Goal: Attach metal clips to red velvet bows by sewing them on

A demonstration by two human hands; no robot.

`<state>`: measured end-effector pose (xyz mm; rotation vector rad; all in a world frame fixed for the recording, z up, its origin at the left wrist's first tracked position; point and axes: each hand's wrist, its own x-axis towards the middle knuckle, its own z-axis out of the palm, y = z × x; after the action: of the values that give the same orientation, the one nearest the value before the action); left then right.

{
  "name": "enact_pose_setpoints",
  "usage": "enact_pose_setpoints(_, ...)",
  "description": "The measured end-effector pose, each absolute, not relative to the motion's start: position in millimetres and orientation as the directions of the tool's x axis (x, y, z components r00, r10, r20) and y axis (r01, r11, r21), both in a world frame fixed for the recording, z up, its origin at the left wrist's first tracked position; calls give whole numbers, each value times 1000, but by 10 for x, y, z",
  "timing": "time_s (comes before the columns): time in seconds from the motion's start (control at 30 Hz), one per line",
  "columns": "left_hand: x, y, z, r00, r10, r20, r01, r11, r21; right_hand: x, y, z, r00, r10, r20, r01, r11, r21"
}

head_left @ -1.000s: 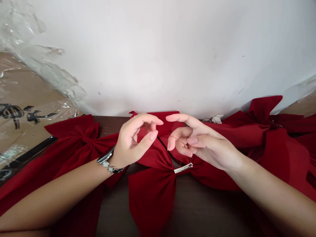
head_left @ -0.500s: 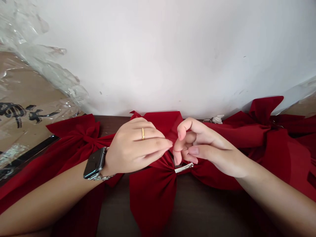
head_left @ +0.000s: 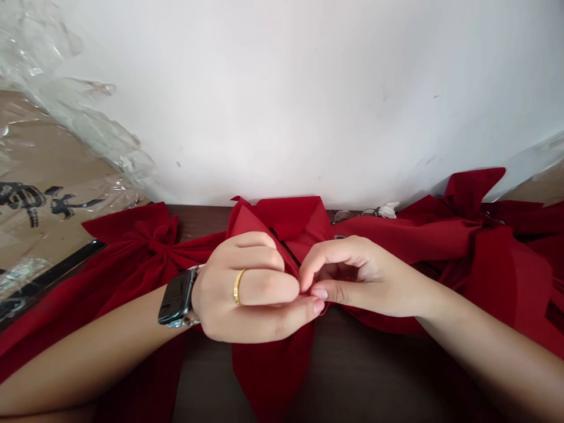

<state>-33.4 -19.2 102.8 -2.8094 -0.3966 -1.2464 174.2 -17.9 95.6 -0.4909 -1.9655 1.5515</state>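
A red fabric bow (head_left: 271, 358) lies on the dark wooden table (head_left: 374, 376) in front of me. My left hand (head_left: 251, 294), with a gold ring and a black watch at the wrist, is closed around the bow's gathered middle. My right hand (head_left: 352, 279) meets it from the right, thumb and fingers pinched at the same knot. The silver clip seen earlier is hidden under my fingers. A folded upper loop (head_left: 286, 220) of the bow rises behind both hands.
More red bows lie at the left (head_left: 141, 247) and at the right (head_left: 476, 235). A cardboard box under clear plastic wrap (head_left: 48, 176) stands at the left. A white wall (head_left: 308, 100) closes the table's back edge, with a small white scrap (head_left: 388, 210) by it.
Both hands dropped from above the bow onto its middle. My left hand turned palm down and closed on the fabric; the right pinched in beside it, covering the silver clip.
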Motion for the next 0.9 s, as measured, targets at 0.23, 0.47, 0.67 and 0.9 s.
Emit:
enact_pose_setpoints(0.23,-343,-157,1059,692,184,698,201,-978,58,1744,-181,923,-741,640,205,7,312,-950)
enact_pose_setpoints(0.47,-441,-95,1120,824,172,540,172,-984,51,1775,-163,956,-686,711,157,-70,150,-986)
enact_pose_setpoints(0.67,-478,-108,1017,741,135,657,203,-979,-28,1770,-168,958,-681,717,147,-137,71,-988)
enact_pose_setpoints(0.9,-454,-186,978,708,225,669,366,-927,-76,1741,-175,942,-663,741,103,-138,14,-990)
